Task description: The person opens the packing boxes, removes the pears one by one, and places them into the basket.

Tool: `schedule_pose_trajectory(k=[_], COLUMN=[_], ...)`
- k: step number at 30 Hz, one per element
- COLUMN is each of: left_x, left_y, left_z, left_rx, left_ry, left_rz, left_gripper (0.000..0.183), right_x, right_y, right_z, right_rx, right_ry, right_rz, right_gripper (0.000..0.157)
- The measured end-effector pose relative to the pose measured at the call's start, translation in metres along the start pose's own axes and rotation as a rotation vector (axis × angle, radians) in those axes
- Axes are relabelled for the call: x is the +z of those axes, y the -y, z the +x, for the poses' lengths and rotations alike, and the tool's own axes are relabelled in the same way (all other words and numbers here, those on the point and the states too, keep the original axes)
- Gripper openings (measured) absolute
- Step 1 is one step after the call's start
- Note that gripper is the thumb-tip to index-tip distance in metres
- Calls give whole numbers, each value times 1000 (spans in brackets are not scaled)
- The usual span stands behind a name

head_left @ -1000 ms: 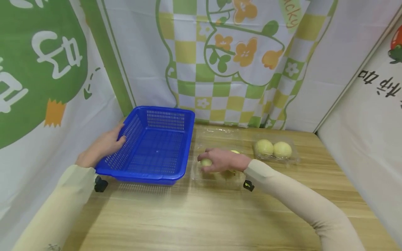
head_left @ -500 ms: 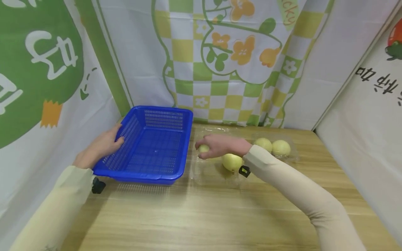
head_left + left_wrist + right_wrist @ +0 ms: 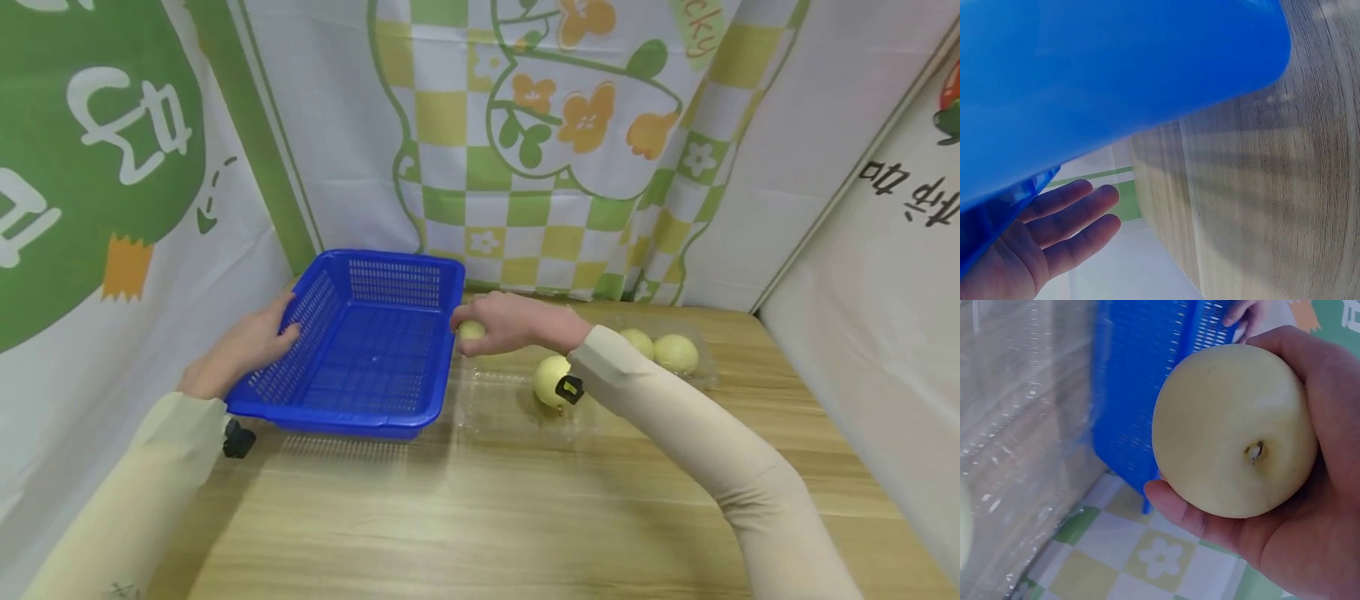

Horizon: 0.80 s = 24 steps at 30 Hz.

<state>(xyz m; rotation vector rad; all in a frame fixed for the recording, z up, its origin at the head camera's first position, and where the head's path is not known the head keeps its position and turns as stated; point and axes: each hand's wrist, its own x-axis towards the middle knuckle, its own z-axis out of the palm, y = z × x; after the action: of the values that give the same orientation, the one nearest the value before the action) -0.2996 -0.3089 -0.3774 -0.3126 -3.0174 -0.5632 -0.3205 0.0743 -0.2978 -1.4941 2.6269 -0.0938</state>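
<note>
My right hand (image 3: 510, 321) grips a round, pale yellow pear (image 3: 1229, 431), its fingers and thumb wrapped round the fruit's sides. The pear is beside the right rim of the blue plastic basket (image 3: 375, 358). At the basket's left side, my left hand (image 3: 251, 342) holds the rim, thumb on the inner side. Several of its fingers (image 3: 1079, 225) stretch out straight under the rim in the left wrist view. A second pear (image 3: 547, 379) sits in the open clear plastic box (image 3: 495, 412) below my right forearm.
Another clear plastic box (image 3: 708, 367) with two pears (image 3: 675, 354) stands to the right, partly behind my right sleeve. A patterned curtain (image 3: 517, 242) hangs at the back of the wooden table (image 3: 480, 517), with printed cloth walls on both sides.
My right hand has lifted the pear out of the open box and carried it away from me and leftward to the basket's rim. The left hand stays on the basket.
</note>
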Motion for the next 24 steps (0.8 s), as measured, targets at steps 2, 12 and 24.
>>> schedule_pose_trajectory(k=[2,12,24], left_x=[0,2,0], left_y=[0,3,0], left_z=[1,2,0], left_rx=[-1,-13,-3], left_ry=[-2,-1,-13], left_rz=[-1,-2,-3], left_gripper=[63,64,63], right_x=[-6,-20,-29], right_y=[1,17,39], right_z=[2,40,87], right_rx=[4,-18,45], right_ry=[-17,-37,32], right_rz=[-18,-12,29], right_gripper=[35,32,35])
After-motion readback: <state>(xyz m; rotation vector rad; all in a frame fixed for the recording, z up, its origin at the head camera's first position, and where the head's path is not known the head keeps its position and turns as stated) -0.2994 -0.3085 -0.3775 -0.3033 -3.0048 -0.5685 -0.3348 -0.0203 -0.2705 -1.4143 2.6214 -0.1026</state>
